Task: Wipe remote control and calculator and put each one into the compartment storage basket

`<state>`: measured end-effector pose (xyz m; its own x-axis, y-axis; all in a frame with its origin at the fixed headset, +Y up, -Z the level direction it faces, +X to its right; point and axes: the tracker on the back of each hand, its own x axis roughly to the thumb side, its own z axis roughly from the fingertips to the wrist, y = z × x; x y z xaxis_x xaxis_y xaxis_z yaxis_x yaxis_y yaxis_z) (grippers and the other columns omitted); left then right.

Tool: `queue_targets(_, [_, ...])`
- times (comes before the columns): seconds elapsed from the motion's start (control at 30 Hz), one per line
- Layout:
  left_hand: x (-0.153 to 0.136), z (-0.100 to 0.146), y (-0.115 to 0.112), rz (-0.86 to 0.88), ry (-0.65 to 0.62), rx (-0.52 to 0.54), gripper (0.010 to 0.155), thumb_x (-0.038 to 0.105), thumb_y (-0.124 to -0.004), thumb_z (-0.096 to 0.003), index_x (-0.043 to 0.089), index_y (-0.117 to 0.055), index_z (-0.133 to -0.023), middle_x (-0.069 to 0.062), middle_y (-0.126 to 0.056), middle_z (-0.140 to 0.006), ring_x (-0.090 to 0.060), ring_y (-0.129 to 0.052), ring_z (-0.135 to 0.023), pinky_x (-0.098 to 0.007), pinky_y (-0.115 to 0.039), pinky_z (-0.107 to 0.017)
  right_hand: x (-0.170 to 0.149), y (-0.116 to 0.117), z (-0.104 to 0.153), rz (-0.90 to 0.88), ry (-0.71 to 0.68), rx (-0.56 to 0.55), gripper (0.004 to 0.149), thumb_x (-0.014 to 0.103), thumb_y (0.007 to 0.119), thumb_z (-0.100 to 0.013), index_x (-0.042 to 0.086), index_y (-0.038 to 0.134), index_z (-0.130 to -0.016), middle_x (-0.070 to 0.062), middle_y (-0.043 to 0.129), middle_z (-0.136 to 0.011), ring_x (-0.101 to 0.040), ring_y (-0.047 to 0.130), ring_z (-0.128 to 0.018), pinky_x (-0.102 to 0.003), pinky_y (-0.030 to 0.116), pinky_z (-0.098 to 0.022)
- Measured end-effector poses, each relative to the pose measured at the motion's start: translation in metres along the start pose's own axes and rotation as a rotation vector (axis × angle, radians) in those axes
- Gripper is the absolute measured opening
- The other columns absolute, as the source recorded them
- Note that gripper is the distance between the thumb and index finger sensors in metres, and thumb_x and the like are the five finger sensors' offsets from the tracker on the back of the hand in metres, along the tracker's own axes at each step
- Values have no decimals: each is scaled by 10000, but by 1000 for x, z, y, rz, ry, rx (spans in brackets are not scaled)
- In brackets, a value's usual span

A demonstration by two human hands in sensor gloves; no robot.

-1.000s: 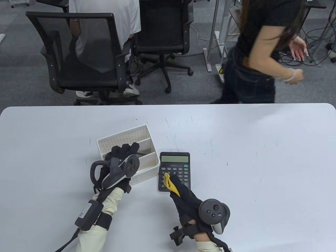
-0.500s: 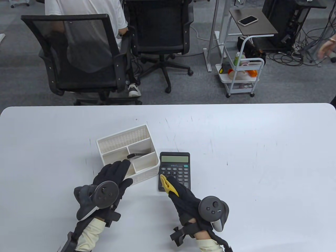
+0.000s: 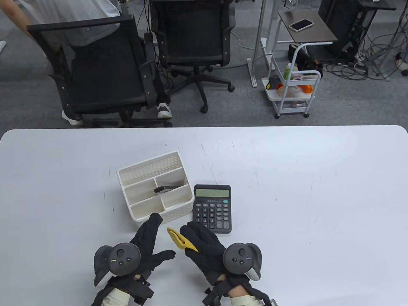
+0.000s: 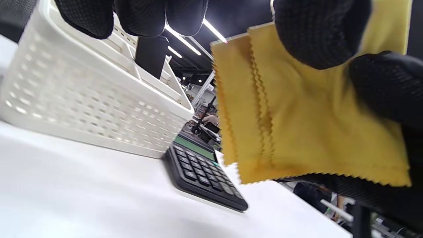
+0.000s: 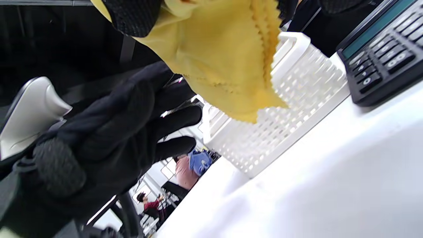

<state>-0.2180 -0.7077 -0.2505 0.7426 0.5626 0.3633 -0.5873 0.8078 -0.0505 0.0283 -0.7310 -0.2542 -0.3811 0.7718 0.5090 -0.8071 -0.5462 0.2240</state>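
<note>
Calculator (image 3: 212, 208) right of basket (image 3: 149, 170)

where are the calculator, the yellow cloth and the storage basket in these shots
calculator (image 3: 212, 208), table view, on its keypad
yellow cloth (image 4: 307, 132), left wrist view, on the middle of the folded fabric
storage basket (image 3: 149, 167), table view, on its perforated far wall

Remote control (image 3: 164, 189): only a dark end shows above a divider of the storage basket (image 3: 149, 165); its body is hidden below. In the left wrist view its top is covered by fingers (image 4: 145, 16). Yellow cloth (image 3: 180, 239): far part tucked under the right hand (image 3: 204, 248); top cut by the right wrist frame. Calculator (image 5: 383, 53): cut off at the right edge; key legends too blurred to read. Seated person (image 3: 63, 16): cut off at the top edge.
</note>
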Motion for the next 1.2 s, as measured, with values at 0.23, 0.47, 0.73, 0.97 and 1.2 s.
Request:
queue_targets(0.23, [-4,-7,-7,160,-9,-13,940,477,-885,-431,139,-335,-1115,-56,-771,-1005,-304,-901,-871,-518,-790,-630,6,6,-1,13,-11,-1,563,357,651,-626,175,538,-1147,-237,413,-1200,-585,356,-1035,-783,429,-612])
queue_targets(0.47, [-3,-9,-2,198,5,33,535,435,-839,-483,275,-748,-985,62,-939,-729,-154,-1026,-642,-444,-886,-508,6,3,-3,65,35,-82,628,378,657,-623,128,461,-1165,-258,341,-1202,-600,317,-1029,-796,383,-609])
queue_targets(0.73, [-22,1,11,309,29,86,366,432,-752,-531,310,-800,-873,23,-925,-813,-248,-1000,-742,-483,-860,-547,13,-24,-22,203,59,-240,657,422,703,-603,70,559,-1139,-254,526,-1161,-591,429,-1010,-798,393,-603])
queue_targets(0.97, [-48,9,23,471,110,158,360,414,-707,-553,256,-788,-866,-49,-973,-818,-323,-1017,-757,-485,-881,-530,-6,-62,-51,311,348,-230,615,350,749,-589,48,619,-1109,-269,588,-1118,-585,475,-988,-774,429,-607])
queue_targets(1.2, [-56,15,31,479,155,210,362,401,-712,-552,233,-795,-862,-40,-1022,-753,-294,-1075,-673,-454,-922,-469,-39,-92,-72,304,549,-205,617,312,782,-570,36,625,-1099,-280,601,-1101,-577,508,-971,-735,471,-617])
